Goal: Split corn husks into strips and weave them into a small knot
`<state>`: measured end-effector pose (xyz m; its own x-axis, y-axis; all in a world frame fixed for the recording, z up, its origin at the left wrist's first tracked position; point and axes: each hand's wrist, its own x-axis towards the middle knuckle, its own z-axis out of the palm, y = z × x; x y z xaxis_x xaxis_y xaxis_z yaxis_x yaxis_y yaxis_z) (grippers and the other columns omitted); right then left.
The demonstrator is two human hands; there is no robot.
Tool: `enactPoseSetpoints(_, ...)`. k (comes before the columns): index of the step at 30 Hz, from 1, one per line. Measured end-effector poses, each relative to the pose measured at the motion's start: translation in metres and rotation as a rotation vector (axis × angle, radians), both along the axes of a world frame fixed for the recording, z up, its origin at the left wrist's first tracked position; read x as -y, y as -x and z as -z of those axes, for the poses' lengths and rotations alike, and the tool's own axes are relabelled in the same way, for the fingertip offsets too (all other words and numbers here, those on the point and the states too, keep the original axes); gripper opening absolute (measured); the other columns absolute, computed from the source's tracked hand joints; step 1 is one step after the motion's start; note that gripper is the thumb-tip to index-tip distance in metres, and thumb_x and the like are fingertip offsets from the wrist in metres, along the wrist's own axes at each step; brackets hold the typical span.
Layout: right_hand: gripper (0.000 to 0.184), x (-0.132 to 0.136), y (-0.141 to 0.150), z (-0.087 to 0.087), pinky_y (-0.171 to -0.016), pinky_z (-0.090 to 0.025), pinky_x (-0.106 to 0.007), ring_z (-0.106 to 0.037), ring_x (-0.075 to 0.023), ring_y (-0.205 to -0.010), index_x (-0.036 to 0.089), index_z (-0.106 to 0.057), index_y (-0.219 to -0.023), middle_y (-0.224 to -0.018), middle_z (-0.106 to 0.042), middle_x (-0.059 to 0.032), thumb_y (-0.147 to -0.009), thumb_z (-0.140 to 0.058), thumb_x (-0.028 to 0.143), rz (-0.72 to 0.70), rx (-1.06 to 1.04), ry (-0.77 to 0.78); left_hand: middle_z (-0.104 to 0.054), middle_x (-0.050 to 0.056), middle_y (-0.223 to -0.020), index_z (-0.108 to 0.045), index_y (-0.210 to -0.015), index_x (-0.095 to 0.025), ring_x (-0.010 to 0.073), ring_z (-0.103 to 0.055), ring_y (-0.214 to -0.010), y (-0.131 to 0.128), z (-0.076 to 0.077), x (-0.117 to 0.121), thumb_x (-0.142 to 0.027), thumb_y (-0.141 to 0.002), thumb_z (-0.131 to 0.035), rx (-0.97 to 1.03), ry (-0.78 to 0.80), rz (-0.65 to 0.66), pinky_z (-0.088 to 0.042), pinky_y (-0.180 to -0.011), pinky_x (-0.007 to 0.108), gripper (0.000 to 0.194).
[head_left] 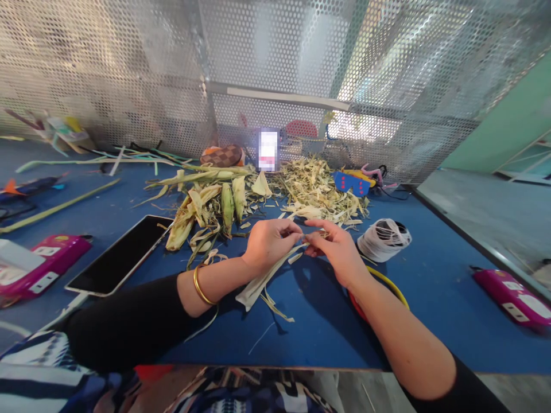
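My left hand (273, 244) is closed in a pinch, thumb against fingers, and almost meets my right hand (338, 249) over the middle of the table. Something thin and small lies between the fingertips, too fine to make out. A folded corn husk strip (260, 289) slants up from the tabletop, and its upper end reaches the curled fingers of my right hand. Thin shreds hang off its lower end. Just right of my right hand stands a spool of white thread (383, 240), slightly tilted. Partly hidden under my right wrist is a yellow and red ring (390, 281).
Behind my hands lie corn husks (206, 209) and a heap of shredded husk (312, 186). A tablet-like dark slab (123, 255) and a magenta power strip (51, 261) are left; another power strip (514, 298) is right. A perforated metal screen (275, 63) closes the back.
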<state>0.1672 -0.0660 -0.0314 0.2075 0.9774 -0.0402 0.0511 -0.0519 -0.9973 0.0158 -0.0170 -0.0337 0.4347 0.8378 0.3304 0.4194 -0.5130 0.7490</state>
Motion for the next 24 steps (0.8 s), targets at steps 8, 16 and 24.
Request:
enactPoseSetpoints(8, 0.018, 0.000, -0.001, -0.002, -0.058, -0.043, -0.026, -0.054, -0.0106, -0.054, 0.018, -0.070, -0.070, -0.058, -0.061, 0.0033, -0.058, -0.072, 0.032, -0.086, 0.012, 0.042, -0.066, 0.000, -0.072, -0.070, -0.071, -0.019, 0.0097, -0.056, -0.064, 0.000, -0.001, -0.001, -0.021, -0.074, -0.060, 0.045, -0.111, 0.012, -0.039, -0.060, 0.019, 0.011)
enactPoseSetpoints(16, 0.019, -0.004, -0.006, 0.005, -0.065, -0.041, -0.029, -0.053, -0.0132, -0.061, 0.018, -0.066, -0.064, -0.061, -0.060, 0.0020, -0.059, -0.071, 0.036, -0.023, -0.010, -0.065, -0.068, 0.000, -0.070, -0.071, -0.070, -0.018, 0.0110, -0.059, -0.064, -0.001, 0.000, -0.002, -0.021, -0.073, -0.062, 0.146, -0.006, 0.053, -0.041, -0.060, 0.020, 0.010)
enactPoseSetpoints(24, 0.013, -0.005, -0.012, 0.007, -0.063, -0.036, -0.026, -0.049, -0.0130, -0.064, 0.020, -0.066, -0.064, -0.063, -0.059, 0.0026, -0.063, -0.070, 0.032, 0.024, -0.111, -0.124, -0.062, -0.001, -0.059, -0.067, -0.067, -0.015, 0.0100, -0.054, -0.055, -0.001, 0.007, -0.011, -0.030, -0.074, -0.060, 0.191, 0.173, 0.064, -0.040, -0.055, 0.020, 0.018)
